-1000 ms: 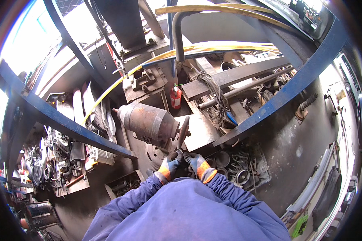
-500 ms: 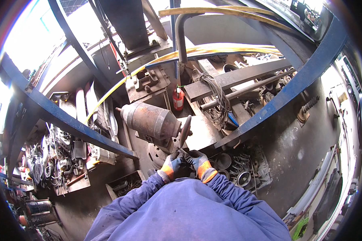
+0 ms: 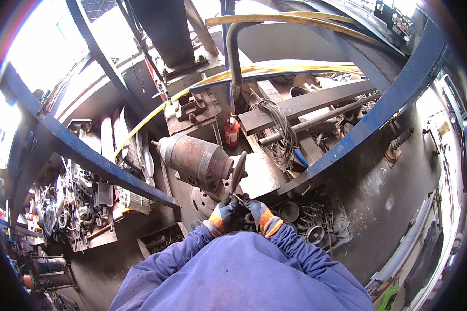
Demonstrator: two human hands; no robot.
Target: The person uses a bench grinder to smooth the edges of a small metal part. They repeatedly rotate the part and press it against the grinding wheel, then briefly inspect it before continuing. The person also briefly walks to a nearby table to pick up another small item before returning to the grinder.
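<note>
A rusty, barrel-shaped motor point(image 3: 194, 158) stands in front of me, with a dark upright wheel point(image 3: 237, 173) at its right end, like a bench grinder. Just below the wheel, my gloved left hand point(image 3: 223, 213) has its fingers closed. My gloved right hand point(image 3: 261, 213) is beside it, its fingers pinched together. Between the fingertips of both hands a thin, pale metal piece point(image 3: 237, 197) shows, close to the wheel's lower edge. Whether it touches the wheel I cannot tell. Both gloves are dark grey-blue with orange and grey cuffs.
Behind the motor stand a red fire extinguisher point(image 3: 232, 131) and a coil of cable point(image 3: 277, 127) over a steel beam. Blue frame bars point(image 3: 368, 124) cross on both sides. Metal scraps point(image 3: 316, 220) lie at right, a parts box point(image 3: 163, 238) at lower left.
The view has shifted slightly, so the motor and wheel appear a little lower. My right hand's fingers are turned more upright; both hands remain at the wheel's lower edge.
</note>
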